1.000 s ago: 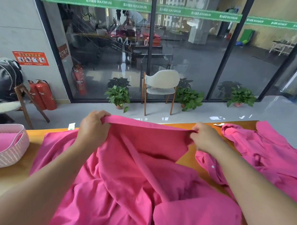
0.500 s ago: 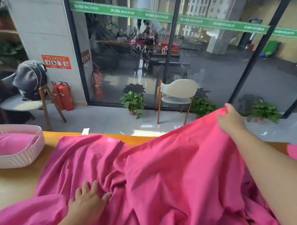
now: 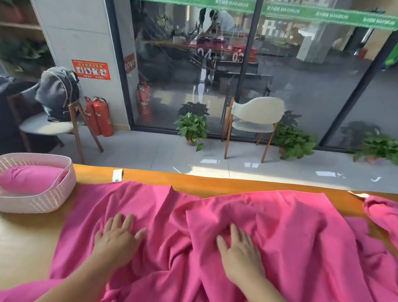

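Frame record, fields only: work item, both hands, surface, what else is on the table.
work item: pink cloth, spread wrinkled across the table
left: left hand flat on the cloth, fingers straight and spread
right: right hand flat on the cloth, fingers straight, beside a fold
surface: wooden table
far left: woven basket holding a folded pink bundle
far right: second pink piece, partly out of frame
far edge: small white tag

Woven basket (image 3: 43, 204) left on wooden table (image 3: 20, 245); white chair (image 3: 258, 110), potted plant (image 3: 192, 127), fire extinguishers (image 3: 101, 117) beyond.
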A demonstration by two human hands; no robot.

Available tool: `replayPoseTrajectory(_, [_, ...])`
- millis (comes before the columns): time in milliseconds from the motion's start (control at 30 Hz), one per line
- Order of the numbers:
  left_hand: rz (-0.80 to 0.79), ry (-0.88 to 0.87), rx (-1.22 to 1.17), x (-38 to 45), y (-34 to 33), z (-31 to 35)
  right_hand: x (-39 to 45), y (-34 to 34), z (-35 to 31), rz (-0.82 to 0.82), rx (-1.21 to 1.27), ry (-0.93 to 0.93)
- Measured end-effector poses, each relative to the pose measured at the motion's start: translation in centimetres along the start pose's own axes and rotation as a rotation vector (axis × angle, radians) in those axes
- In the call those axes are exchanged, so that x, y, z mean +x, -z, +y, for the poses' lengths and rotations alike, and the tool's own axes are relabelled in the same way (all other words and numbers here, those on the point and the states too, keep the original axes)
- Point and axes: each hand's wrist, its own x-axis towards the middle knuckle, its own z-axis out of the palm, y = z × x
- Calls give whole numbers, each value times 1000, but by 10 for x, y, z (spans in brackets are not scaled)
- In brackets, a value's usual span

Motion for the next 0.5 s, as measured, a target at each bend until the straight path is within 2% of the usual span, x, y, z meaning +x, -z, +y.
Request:
replayPoseTrajectory(67, [-26,62,35,17,-18,-27,13,-1,18,20,-2,-67])
replayPoseTrajectory(267, [72,89,95,57,-7,-85,45,23,67,42,-66,-219])
replayPoseTrajectory(367, [112,76,71,58,-4,-82,53,24,75,22,-113,-255])
replayPoseTrajectory(500, [157,58,26,39,-13,-66,47,19,88,80,-4,-374])
